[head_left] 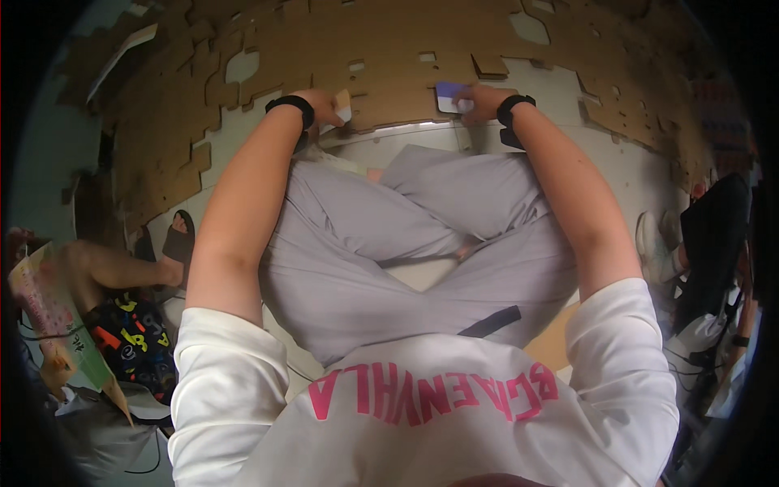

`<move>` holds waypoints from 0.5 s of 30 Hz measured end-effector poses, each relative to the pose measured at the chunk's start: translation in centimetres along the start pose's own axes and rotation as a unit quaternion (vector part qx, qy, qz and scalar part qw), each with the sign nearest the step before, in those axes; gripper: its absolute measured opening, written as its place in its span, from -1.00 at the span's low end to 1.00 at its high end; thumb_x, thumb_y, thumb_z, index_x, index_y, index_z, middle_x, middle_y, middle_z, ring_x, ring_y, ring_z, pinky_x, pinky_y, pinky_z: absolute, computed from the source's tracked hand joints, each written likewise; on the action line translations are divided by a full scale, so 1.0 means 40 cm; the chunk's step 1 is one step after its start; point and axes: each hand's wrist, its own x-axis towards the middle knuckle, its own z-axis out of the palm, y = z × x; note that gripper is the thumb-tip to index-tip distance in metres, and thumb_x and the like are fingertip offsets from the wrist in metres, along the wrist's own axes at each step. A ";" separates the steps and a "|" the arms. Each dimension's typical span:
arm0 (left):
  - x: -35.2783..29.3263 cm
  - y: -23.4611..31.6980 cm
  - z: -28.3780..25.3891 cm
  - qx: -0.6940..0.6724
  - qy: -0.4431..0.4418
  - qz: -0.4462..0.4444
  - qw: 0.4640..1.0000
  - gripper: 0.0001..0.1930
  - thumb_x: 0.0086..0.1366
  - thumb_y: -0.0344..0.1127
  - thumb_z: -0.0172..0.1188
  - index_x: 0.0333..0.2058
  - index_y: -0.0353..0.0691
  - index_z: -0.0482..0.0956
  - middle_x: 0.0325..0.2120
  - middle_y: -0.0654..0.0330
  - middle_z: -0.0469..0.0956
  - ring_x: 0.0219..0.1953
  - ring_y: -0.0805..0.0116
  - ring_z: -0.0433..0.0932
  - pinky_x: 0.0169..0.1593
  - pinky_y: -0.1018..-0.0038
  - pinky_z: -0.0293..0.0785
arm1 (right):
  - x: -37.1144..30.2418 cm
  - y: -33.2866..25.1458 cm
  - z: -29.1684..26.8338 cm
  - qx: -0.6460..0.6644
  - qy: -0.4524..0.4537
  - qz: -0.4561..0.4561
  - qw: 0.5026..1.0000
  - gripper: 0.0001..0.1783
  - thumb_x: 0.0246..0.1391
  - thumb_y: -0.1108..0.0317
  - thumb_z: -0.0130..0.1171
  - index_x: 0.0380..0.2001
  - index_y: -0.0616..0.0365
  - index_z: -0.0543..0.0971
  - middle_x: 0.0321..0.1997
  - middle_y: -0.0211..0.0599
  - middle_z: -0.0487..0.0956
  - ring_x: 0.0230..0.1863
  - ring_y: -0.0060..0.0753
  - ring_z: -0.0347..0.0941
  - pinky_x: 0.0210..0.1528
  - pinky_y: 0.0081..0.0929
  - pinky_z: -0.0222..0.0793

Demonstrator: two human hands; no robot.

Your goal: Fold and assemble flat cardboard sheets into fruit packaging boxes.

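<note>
- At the left hand (325, 108), we are seeing a smooth orange-and-white card (345, 106).
- At the right hand (482, 104), we are seeing a smooth purple-and-white card (448, 91).
- Beyond both hands, we are viewing matt cardboard (389, 32) with rough edges.
- Behind them, we are noticing matt, creased cloth trousers (349, 207).
- Near them, we are finding smooth floor (560, 89).

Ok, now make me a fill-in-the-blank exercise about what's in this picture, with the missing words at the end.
1. The left hand holds an orange-and-white piece, while the right hand holds a piece coloured white and ____.
2. Each wrist wears a band coloured ____.
3. The brown sheet between the hands is made of ____.
4. The white shirt bears large letters coloured ____.

Missing words: purple; black; cardboard; pink.
</note>
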 end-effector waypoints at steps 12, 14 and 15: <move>0.016 -0.168 -0.077 0.081 -0.012 0.052 0.995 -0.61 0.21 -0.12 0.20 -0.08 -0.24 0.70 -0.27 0.09 0.73 -0.32 0.23 0.68 -0.24 0.31 0.58 | 0.011 0.104 -0.058 0.312 0.083 0.179 0.929 -0.38 0.14 0.08 0.28 0.13 0.23 0.37 -0.03 0.00 0.61 -0.22 -0.15 0.67 -0.21 -0.19 0.62; 0.011 -0.213 -0.094 -0.025 0.021 0.015 0.999 -0.65 0.17 -0.17 0.30 -0.13 -0.24 0.71 -0.31 0.12 0.73 -0.30 0.18 0.69 -0.18 0.32 0.60 | -0.001 0.132 -0.085 0.446 0.070 0.186 0.873 -0.39 0.27 -0.06 0.14 0.01 0.37 0.48 -0.04 0.06 0.61 -0.26 -0.15 0.68 -0.23 -0.24 0.64; 0.009 -0.228 -0.098 -0.069 0.045 -0.006 0.997 -0.64 0.14 -0.16 0.37 -0.14 -0.24 0.72 -0.32 0.12 0.73 -0.29 0.14 0.69 -0.14 0.32 0.60 | -0.004 0.143 -0.096 0.442 0.081 0.165 0.878 -0.39 0.27 -0.06 0.14 0.01 0.37 0.48 -0.04 0.06 0.61 -0.26 -0.15 0.68 -0.23 -0.24 0.64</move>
